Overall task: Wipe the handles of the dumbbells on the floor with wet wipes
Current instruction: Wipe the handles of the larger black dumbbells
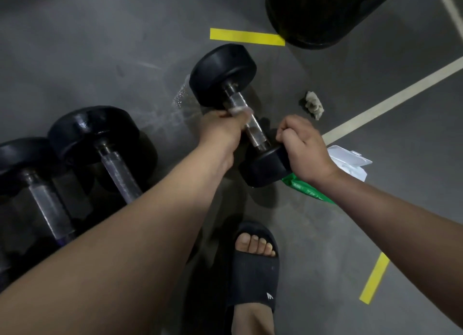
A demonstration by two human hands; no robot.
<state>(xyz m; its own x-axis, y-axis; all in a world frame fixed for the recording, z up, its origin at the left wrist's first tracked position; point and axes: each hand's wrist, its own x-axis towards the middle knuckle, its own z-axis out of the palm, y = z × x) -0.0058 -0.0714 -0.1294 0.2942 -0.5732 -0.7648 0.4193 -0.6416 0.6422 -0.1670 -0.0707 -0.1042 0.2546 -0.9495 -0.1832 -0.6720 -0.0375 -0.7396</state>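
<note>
The dumbbell (223,71) in hand lies on the floor (100,46), with its handle (253,126) running away from the person.

1. Left hand (223,126): fingers curled round the far half of the handle, pinching a wet wipe (239,110) against the ridged metal. This grip wraps the wipe round the bar, so that one stroke probably cleans all sides.
2. Right hand (303,146): fingers curled over the near weight (260,168), holding it. This likely stops the dumbbell from rolling or turning under the wipe.

Two more dumbbells (95,131) lie side by side on the floor to the left, within reach. A crumpled wipe (313,104) lies beyond the right hand, apart from the work. The wipe pack (350,164), lid open, sits just beneath the right wrist for ready resupply.
</note>
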